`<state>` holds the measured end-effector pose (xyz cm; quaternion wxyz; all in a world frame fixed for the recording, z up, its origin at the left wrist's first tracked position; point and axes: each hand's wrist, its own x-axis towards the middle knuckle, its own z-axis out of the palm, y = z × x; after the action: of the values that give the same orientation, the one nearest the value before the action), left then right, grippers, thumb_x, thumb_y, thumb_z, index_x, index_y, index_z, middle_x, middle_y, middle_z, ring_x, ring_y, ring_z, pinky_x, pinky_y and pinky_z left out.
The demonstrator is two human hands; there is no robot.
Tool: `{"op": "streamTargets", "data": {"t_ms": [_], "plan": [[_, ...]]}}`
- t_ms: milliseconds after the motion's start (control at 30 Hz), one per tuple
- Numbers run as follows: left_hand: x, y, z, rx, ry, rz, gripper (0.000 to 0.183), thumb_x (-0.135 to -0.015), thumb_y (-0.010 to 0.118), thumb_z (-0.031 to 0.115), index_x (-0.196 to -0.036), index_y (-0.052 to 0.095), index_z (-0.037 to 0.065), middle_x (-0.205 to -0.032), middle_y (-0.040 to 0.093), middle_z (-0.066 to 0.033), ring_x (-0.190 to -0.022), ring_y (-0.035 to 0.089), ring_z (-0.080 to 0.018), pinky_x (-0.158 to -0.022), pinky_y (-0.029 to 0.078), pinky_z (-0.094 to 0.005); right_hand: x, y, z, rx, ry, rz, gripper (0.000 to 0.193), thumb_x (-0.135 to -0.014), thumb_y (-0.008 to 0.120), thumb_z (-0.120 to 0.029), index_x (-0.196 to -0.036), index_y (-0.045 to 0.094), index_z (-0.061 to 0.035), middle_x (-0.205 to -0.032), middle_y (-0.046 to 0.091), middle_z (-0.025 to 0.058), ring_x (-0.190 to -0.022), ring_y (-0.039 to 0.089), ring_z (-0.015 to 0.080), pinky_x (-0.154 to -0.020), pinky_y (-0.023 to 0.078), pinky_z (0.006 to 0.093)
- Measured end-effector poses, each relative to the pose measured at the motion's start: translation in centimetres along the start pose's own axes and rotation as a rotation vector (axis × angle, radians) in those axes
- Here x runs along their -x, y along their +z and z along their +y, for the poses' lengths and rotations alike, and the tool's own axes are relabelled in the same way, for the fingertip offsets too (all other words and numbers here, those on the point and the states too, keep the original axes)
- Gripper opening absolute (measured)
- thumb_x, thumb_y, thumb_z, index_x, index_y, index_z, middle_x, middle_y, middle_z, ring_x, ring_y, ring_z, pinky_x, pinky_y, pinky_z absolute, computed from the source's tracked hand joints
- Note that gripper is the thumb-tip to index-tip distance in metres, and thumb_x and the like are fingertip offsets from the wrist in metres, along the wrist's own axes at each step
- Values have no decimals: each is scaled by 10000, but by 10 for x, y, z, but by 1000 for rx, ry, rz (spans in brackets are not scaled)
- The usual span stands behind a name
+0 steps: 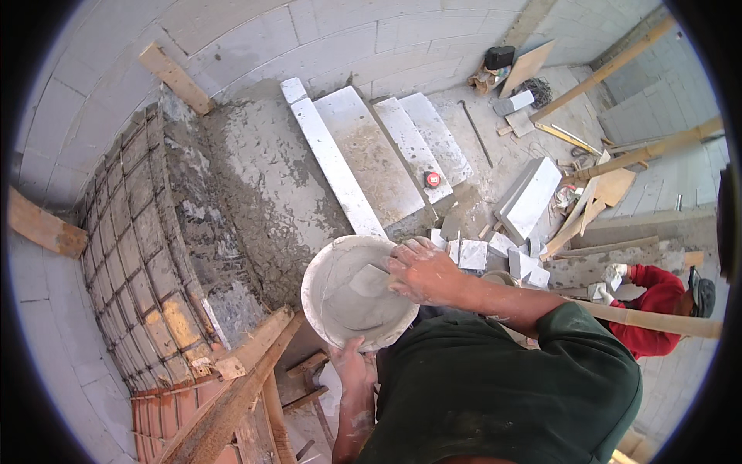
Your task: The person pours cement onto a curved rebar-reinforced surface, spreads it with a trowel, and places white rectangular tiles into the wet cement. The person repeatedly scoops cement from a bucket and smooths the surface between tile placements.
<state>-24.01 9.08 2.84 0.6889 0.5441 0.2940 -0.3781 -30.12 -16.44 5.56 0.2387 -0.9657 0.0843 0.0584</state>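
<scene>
A round white bucket [311, 301] of wet grey mortar [352, 305] is in front of my body. My left hand [355, 367] is closed on the bucket's near side, fingers partly hidden beneath it. Over its right rim, my right hand [425, 271] is closed on a trowel, whose grey, mortar-smeared blade [371, 281] rests on the mortar; its handle is hidden in my fist. Just beyond the bucket, a long white block strip [332, 155] edges a step coated with rough wet mortar [267, 178].
White slabs [421, 143] cover lower steps, with a red tape measure [432, 179] on one. Rebar mesh [135, 255] and wooden boards [232, 387] stand at left. Broken blocks [502, 251] lie at right, near a co-worker in red [653, 301]. Wooden poles [610, 66] cross the right side.
</scene>
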Motion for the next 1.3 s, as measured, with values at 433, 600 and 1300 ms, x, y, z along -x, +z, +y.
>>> {"op": "streamTargets", "data": {"t_ms": [433, 600, 1300], "plan": [[-89, 56, -151, -854, 24, -679, 464, -1076, 623, 219, -1459, 474, 4, -1387, 598, -122, -1229, 628, -212, -980, 548, -353, 103, 76, -5, -1565, 662, 455, 601, -979, 726, -551, -1176, 664, 13, -1125, 707, 187, -1072, 684, 244, -944, 535, 412], [-106, 141, -227, -1046, 153, -894, 998, -849, 897, 306, -1579, 307, -35, -1530, 497, -209, -1366, 548, -281, -1116, 487, -392, 173, 95, 91, -1481, 1053, 764, 479, -979, 753, -511, -1012, 647, -44, -892, 640, 30, -838, 578, 108, -730, 487, 304], [-204, 5, -361, -1462, -465, -218, 771, -962, 760, 116, -1629, 379, 61, -1519, 561, -140, -1248, 624, -230, -969, 574, -397, 228, 446, 658, -1128, 1372, 968, 518, -927, 783, -421, -1205, 710, 9, -1092, 736, 207, -1029, 702, 270, -923, 538, 376]]}}
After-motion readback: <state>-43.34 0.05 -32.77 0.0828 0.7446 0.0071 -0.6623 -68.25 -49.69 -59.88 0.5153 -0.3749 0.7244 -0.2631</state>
